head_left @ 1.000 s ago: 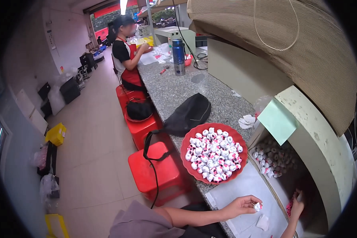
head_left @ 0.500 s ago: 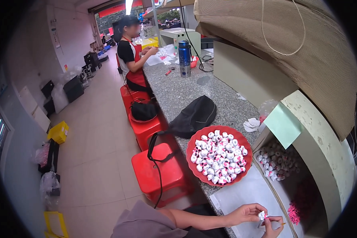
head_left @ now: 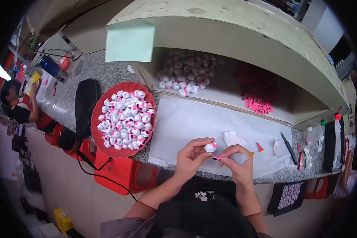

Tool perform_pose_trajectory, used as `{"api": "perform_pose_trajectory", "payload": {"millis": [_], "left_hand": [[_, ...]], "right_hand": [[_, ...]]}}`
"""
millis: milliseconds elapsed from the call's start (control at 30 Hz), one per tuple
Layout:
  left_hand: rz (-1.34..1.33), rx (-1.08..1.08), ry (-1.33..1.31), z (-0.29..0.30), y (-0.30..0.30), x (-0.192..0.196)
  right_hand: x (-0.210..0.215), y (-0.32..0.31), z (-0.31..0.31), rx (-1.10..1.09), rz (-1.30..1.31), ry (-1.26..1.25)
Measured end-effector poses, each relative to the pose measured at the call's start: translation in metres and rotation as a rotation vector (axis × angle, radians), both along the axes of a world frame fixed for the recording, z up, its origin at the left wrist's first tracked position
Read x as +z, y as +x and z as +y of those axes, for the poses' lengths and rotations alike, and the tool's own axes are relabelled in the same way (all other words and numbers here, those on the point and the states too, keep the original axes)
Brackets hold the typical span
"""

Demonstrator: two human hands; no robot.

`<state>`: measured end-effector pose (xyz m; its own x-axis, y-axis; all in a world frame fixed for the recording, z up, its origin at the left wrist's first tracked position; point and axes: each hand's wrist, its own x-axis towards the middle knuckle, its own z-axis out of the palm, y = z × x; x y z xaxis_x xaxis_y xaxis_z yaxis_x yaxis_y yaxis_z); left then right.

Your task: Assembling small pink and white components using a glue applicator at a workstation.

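My left hand (head_left: 192,156) pinches a small white rounded piece (head_left: 210,147) with a bit of pink on it between thumb and fingers. Close beside it, my right hand (head_left: 237,159) grips a small pink piece (head_left: 217,158) with a dark part at its fingertips. A thin yellow-ended tool (head_left: 250,154) sticks out from the right hand; the rest of it is hidden. Both hands are above a white paper sheet (head_left: 178,123) on the counter. Left of them, a red scalloped bowl (head_left: 96,129) is heaped with white pieces that carry pink and black parts.
A pale shelf box (head_left: 210,29) holds white pieces (head_left: 186,71) and a pink heap (head_left: 258,104). Crumpled tissue (head_left: 233,139), a dark slim tool (head_left: 289,148) and small bottles (head_left: 311,135) lie to the right. A black bag (head_left: 86,105) and red stool (head_left: 111,178) are left. Another person (head_left: 22,105) sits far left.
My view has swung to the right, so the shelf and both hands now sit nearer the middle. The hands are slightly apart, and the pink piece shows clearly in the right fingertips.
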<state>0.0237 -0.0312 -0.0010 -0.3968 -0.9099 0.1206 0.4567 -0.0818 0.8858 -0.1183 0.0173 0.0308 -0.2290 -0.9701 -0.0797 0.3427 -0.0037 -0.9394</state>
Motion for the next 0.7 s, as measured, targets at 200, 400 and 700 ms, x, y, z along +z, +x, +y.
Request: {"api": "perform_pose_trajectory", "payload": {"millis": [200,400,700], "left_hand": [[-0.162,-0.010,-0.151,0.012,-0.010,-0.005],[-0.164,-0.004,-0.151,0.016,-0.009,-0.002],[0.020,-0.096,0.027,0.012,-0.005,0.003]], "right_hand": [[-0.007,-0.007,0.007,0.047,0.008,0.000],[-0.009,-0.005,0.010,0.020,-0.028,0.000],[-0.023,0.001,0.008,-0.062,0.258,-0.174]]}}
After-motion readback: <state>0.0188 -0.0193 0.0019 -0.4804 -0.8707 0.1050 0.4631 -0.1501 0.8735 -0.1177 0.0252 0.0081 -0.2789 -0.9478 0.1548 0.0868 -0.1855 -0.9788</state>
